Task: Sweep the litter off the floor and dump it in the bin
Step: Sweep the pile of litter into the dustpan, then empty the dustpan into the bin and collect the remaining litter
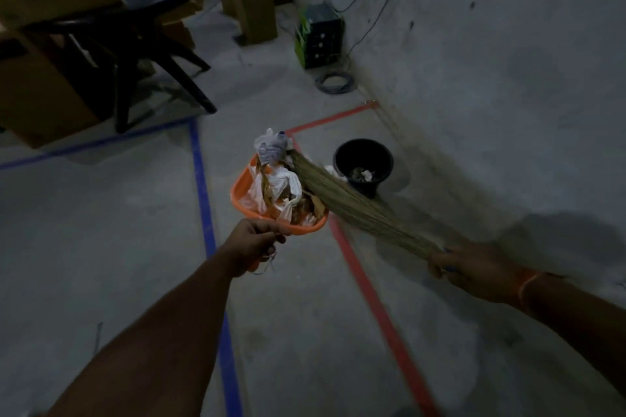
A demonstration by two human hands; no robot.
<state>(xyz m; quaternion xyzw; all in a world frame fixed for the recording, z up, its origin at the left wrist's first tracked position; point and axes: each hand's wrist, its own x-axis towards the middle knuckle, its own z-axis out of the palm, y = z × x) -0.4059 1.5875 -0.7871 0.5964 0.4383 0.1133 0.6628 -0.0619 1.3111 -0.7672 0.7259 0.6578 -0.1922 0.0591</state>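
Litter (281, 186) (plastic bags, dry leaves) heaped in an orange dustpan (241, 189), carried above the floor short of the black bin (363, 164) by the wall. Left hand (254, 244) curled round the dustpan handle; right hand (464, 266) gripping the grass broom (355, 206), whose bristles lie across the heap. Risk: the pile overtops the rim, so a tilt or early lifting of the bristles would probably spill it before the bin. Beyond: red tape (372, 294), blue tape (203, 193).
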